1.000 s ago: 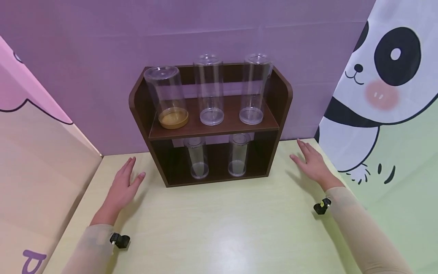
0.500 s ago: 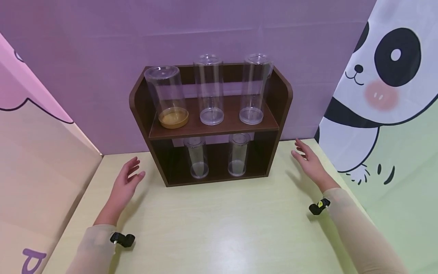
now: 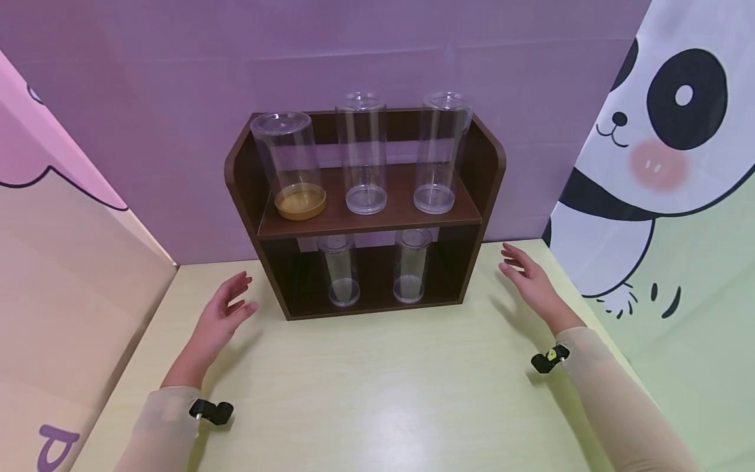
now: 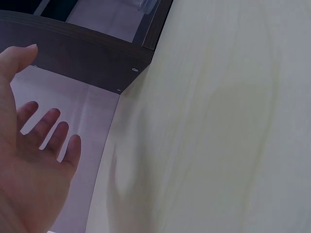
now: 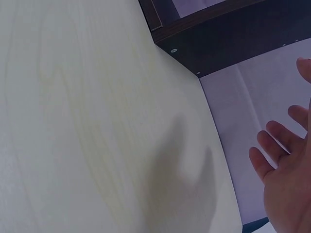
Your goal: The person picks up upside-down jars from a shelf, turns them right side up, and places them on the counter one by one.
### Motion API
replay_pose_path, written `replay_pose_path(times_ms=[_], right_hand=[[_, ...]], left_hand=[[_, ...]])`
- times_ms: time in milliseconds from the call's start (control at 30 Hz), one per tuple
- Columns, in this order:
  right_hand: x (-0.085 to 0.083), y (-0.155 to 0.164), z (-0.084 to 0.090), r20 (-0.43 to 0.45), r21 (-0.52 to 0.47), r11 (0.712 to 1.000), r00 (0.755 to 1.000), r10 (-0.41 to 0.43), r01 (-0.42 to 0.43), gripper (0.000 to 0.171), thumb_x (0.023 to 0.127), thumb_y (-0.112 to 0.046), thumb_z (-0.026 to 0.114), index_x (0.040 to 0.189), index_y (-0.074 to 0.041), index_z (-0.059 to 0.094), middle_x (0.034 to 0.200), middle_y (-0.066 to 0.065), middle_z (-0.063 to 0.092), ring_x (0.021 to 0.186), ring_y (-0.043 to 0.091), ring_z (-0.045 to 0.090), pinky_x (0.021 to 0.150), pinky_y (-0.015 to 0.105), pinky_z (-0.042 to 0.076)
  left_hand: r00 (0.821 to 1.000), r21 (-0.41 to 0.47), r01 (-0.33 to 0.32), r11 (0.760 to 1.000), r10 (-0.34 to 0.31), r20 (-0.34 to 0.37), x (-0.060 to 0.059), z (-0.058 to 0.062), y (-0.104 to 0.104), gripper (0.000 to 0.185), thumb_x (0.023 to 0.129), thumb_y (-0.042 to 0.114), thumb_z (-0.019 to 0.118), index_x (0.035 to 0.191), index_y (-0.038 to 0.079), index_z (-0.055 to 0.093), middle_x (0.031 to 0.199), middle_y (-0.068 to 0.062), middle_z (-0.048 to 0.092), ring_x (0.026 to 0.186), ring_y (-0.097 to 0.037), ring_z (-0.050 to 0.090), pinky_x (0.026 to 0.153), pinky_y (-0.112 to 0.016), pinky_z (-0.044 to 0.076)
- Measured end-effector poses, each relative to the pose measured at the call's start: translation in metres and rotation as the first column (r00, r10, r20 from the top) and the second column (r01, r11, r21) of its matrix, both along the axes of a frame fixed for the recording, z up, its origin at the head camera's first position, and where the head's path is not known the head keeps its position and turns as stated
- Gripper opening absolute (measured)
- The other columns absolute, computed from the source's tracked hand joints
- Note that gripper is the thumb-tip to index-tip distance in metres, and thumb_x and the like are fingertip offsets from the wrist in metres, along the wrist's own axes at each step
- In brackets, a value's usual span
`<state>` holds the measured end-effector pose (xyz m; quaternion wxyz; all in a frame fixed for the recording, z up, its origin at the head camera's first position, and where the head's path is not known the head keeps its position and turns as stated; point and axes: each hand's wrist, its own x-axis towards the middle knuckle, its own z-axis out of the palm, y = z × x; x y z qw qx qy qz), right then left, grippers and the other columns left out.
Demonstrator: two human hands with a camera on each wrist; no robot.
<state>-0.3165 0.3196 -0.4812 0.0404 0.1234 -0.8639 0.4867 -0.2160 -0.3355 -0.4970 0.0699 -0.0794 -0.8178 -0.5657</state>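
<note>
- Loosely, the left hand [image 3: 213, 324] holds its fingers slightly bent with the thumb well apart, gripping nothing; its own wrist view shows small gaps between the fingertips, which the head view shows less plainly.
- Similarly relaxed, the right hand [image 3: 533, 285] grips nothing, its thumb away from the gently bent fingers; the right wrist view cuts off part of this hand, while the head view has it whole.
- Between the hands, apart from both, a dark brown two-level shelf [image 3: 398, 213] stands at the back of the table [image 3: 377, 367].
- On its upper level, left to right, stand a wide clear container [image 3: 289, 154] with an amber base, a middle clear cylinder [image 3: 362, 154] and a right clear cylinder [image 3: 438, 151], all upright.
- Below stand two shorter clear cylinders [image 3: 411, 269], side by side; only the head view shows all five vessels.
- Each wrist view reveals screw heads [image 4: 135, 70] on the shelf's outer side, details lost from above.
- Further out come pale sleeves [image 3: 613, 400] with black wrist cameras [image 3: 212, 412], a purple backdrop [image 3: 383, 39] and, at right, a panda print [image 3: 660, 131], both sleeves and cameras visible only from the head.
</note>
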Motion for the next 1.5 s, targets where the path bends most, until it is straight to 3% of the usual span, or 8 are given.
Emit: replay_pose_path(times_ms=[100, 233, 333, 567, 867, 1100, 1300, 1500], right_hand=[[0.001, 0.000, 0.000, 0.002, -0.003, 1.000, 1.000, -0.002, 0.002, 0.062, 0.118, -0.021, 0.056, 0.171, 0.000, 0.033, 0.168, 0.030, 0.044, 0.153, 0.048, 0.044, 0.123, 0.044, 0.041], [0.003, -0.005, 0.002, -0.014, -0.031, 0.999, 1.000, 0.004, -0.005, 0.059, 0.117, -0.021, 0.058, 0.169, 0.000, 0.039, 0.164, 0.029, 0.050, 0.151, 0.046, 0.047, 0.110, 0.014, 0.039], [0.006, -0.011, 0.004, -0.053, -0.052, 0.999, 0.999, 0.007, -0.010, 0.055, 0.116, -0.020, 0.060, 0.165, 0.001, 0.045, 0.158, 0.029, 0.055, 0.146, 0.044, 0.052, 0.103, 0.006, 0.039], [0.018, -0.035, 0.012, -0.141, -0.144, 0.989, 0.990, 0.026, -0.047, 0.045, 0.114, -0.007, 0.059, 0.156, 0.007, 0.052, 0.150, 0.034, 0.058, 0.136, 0.046, 0.058, 0.102, 0.009, 0.048], [0.035, -0.071, 0.013, -0.169, -0.269, 0.961, 0.980, -0.106, 0.058, 0.051, 0.106, -0.009, 0.076, 0.154, -0.001, 0.061, 0.149, 0.022, 0.065, 0.130, 0.042, 0.068, 0.104, 0.017, 0.055], [0.041, -0.089, 0.009, -0.170, -0.344, 0.933, 0.971, -0.170, 0.103, 0.047, 0.102, -0.004, 0.080, 0.148, -0.001, 0.069, 0.140, 0.022, 0.072, 0.122, 0.033, 0.074, 0.097, 0.016, 0.058], [0.043, -0.097, 0.008, -0.185, -0.296, 0.942, 0.958, -0.220, 0.160, 0.038, 0.106, -0.010, 0.077, 0.143, -0.005, 0.074, 0.132, 0.017, 0.077, 0.123, 0.033, 0.073, 0.094, 0.013, 0.057], [0.041, -0.099, 0.007, -0.217, -0.268, 0.943, 0.941, -0.260, 0.199, 0.032, 0.108, -0.014, 0.075, 0.139, -0.007, 0.077, 0.127, 0.012, 0.080, 0.117, 0.022, 0.074, 0.092, 0.016, 0.058]], left_hand=[[1.000, -0.007, -0.004, 1.000, 0.004, 0.001, 0.000, -0.001, 0.001, 0.073, 0.111, 0.015, 0.069, 0.172, 0.005, 0.030, 0.169, -0.028, 0.038, 0.153, -0.042, 0.038, 0.107, -0.007, 0.043], [1.000, -0.015, -0.024, 1.000, 0.024, -0.003, 0.002, -0.002, 0.001, 0.068, 0.112, 0.016, 0.069, 0.170, 0.003, 0.036, 0.166, -0.028, 0.042, 0.148, -0.028, 0.046, 0.105, -0.006, 0.044], [0.999, -0.023, -0.034, 0.999, 0.034, -0.009, 0.003, -0.003, 0.001, 0.064, 0.112, 0.016, 0.068, 0.166, 0.001, 0.040, 0.161, -0.023, 0.048, 0.143, -0.019, 0.050, 0.103, -0.007, 0.046], [0.998, -0.005, -0.043, 0.999, 0.043, -0.038, 0.003, -0.005, 0.004, 0.047, 0.111, 0.012, 0.068, 0.152, -0.005, 0.053, 0.137, 0.012, 0.063, 0.130, -0.008, 0.061, 0.097, -0.010, 0.053], [0.997, -0.030, -0.070, 0.997, 0.069, -0.027, 0.004, -0.003, 0.008, 0.039, 0.111, 0.015, 0.068, 0.143, -0.006, 0.060, 0.128, 0.021, 0.066, 0.123, -0.007, 0.064, 0.093, -0.011, 0.055], [0.997, -0.035, -0.071, 0.997, 0.071, -0.026, 0.006, -0.004, 0.010, 0.035, 0.111, 0.013, 0.069, 0.140, -0.006, 0.063, 0.125, 0.018, 0.069, 0.116, 0.002, 0.063, 0.091, -0.011, 0.054], [0.997, -0.061, -0.053, 0.997, 0.050, -0.056, 0.008, -0.008, 0.012, 0.032, 0.109, 0.006, 0.069, 0.137, -0.007, 0.065, 0.129, -0.002, 0.071, 0.114, -0.004, 0.066, 0.089, -0.012, 0.055], [0.997, -0.067, -0.046, 0.997, 0.041, -0.070, 0.011, -0.007, 0.014, 0.031, 0.108, 0.006, 0.069, 0.136, -0.008, 0.065, 0.129, 0.000, 0.072, 0.112, -0.003, 0.066, 0.090, -0.012, 0.055]])
